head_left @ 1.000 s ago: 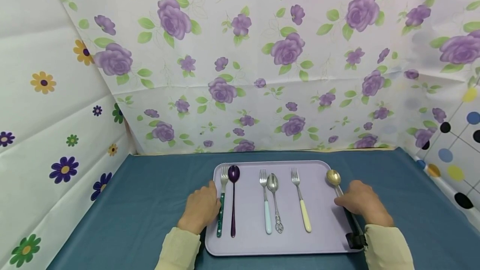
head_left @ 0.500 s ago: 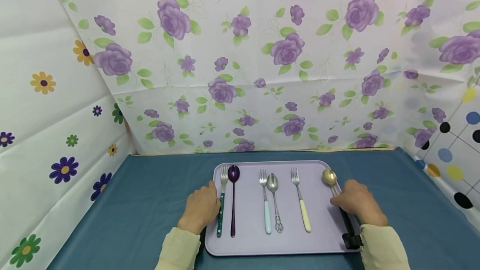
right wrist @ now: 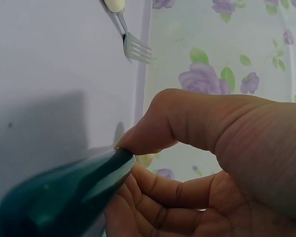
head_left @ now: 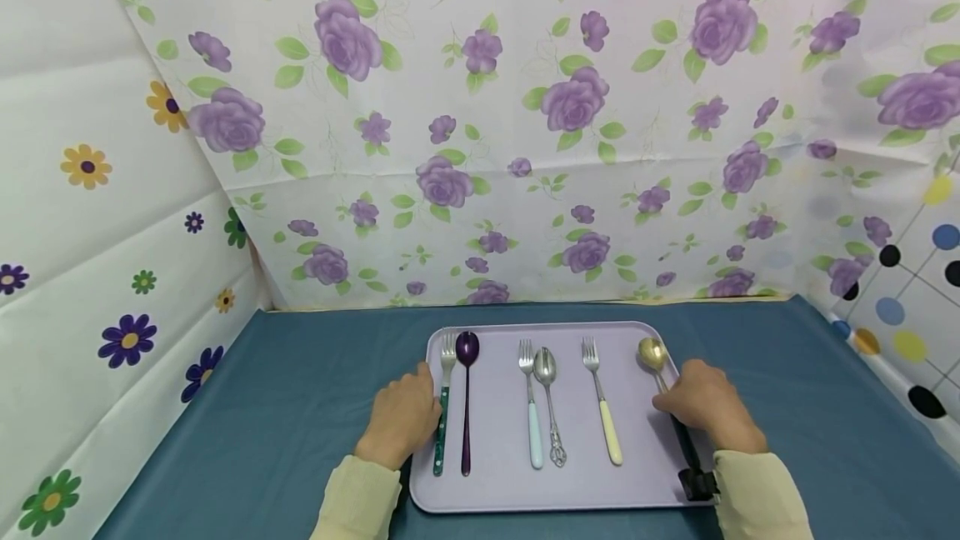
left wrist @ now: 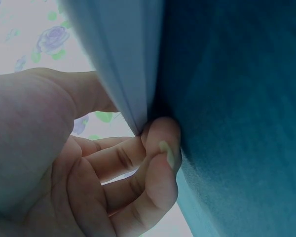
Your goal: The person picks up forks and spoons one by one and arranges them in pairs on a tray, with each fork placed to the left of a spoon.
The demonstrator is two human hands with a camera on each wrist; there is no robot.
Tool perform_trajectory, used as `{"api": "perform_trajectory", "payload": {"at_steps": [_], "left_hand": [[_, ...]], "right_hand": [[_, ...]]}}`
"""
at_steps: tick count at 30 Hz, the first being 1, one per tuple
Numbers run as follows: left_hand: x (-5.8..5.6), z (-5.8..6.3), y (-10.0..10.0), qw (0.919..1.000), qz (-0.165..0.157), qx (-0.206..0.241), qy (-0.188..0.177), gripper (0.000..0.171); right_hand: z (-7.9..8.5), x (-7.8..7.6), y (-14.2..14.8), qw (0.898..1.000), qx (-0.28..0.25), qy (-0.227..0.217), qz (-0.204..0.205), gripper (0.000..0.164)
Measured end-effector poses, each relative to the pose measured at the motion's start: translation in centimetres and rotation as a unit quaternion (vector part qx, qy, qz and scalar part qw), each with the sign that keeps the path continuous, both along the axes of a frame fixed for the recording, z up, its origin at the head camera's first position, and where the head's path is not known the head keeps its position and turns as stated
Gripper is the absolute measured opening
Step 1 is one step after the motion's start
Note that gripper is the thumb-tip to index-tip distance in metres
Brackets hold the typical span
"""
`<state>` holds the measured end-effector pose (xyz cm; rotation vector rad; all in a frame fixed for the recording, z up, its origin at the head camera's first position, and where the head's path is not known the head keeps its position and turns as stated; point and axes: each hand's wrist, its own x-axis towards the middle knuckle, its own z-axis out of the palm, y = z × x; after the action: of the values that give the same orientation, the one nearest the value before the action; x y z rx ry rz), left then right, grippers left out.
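My left hand [head_left: 401, 417] grips the left rim of a pale lilac tray [head_left: 510, 488]. In the left wrist view the thumb lies on one side of the rim and curled fingers [left wrist: 155, 177] are on the other. My right hand [head_left: 708, 407] pinches a spoon [head_left: 652, 352] with a gold bowl and a dark green handle [right wrist: 64, 192], over the tray's right side. Whether that spoon touches the tray, I cannot tell. On the tray lie a green-handled fork [head_left: 442, 415], a purple spoon [head_left: 467, 407], a light-blue-handled fork [head_left: 534, 423], a silver spoon [head_left: 552, 415] and a yellow-handled fork [head_left: 607, 415].
A dark teal cloth [head_left: 285, 423] covers the table. Behind it hangs a white sheet [head_left: 525, 232] with purple roses. Patterned sheets also stand at the left and right sides. A small black object [head_left: 697, 483] sits by my right wrist.
My right hand has moved a little to the left with the gold-bowled spoon, from the tray's right edge inward. The left hand and the other cutlery have stayed put.
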<state>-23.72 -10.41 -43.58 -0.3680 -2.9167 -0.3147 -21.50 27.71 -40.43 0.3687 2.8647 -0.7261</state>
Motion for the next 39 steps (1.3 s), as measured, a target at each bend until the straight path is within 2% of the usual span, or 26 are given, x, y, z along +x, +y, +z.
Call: {"api": "perform_trajectory", "payload": {"at_steps": [22, 32, 39], "left_hand": [[0.0, -0.1, 0.0, 1.0, 0.002, -0.002, 0.0, 0.028], [0.0, -0.1, 0.0, 1.0, 0.0, -0.005, 0.004, 0.028], [0.0, -0.1, 0.0, 1.0, 0.001, -0.006, 0.0, 0.03]], "right_hand": [[-0.5, -0.1, -1.7, 1.0, 0.001, 0.022, 0.0, 0.025], [-0.6, -0.2, -2.4, 0.999, -0.008, 0.031, 0.001, 0.02], [-0.8, -0.2, -2.9, 0.999, -0.012, 0.04, 0.0, 0.024]]}}
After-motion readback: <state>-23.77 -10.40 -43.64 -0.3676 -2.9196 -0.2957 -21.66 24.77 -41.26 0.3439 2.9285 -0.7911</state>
